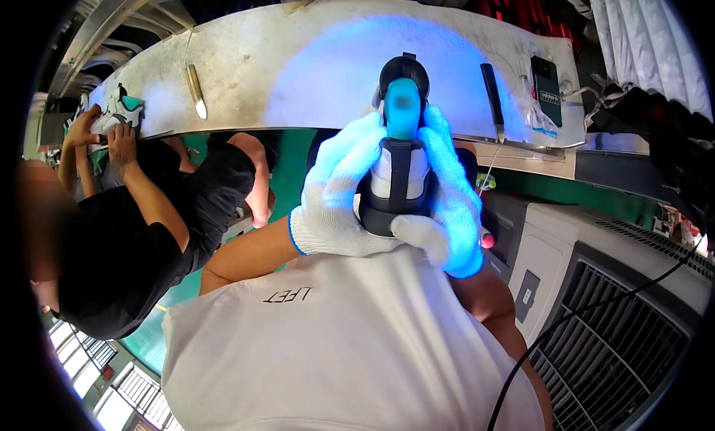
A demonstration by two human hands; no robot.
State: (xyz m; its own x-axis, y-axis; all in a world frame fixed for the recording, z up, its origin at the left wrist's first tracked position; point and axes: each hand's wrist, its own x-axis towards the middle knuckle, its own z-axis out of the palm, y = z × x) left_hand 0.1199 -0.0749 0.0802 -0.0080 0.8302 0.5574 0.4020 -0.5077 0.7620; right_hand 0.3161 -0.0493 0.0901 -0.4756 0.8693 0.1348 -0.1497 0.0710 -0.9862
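Blue light washes the pale worktop (pixel 298 66) ahead; both gloved hands, left hand (pixel 331 200) and right hand (pixel 447 208), clamp a black-and-white shoe (pixel 398 178) upright between them (heel toward the person), steadying it under the glow.

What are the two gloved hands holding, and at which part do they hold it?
Both hands hold one black and white shoe between them. The left hand wraps its left side, and the right hand wraps its right side and underside, near the heel end.
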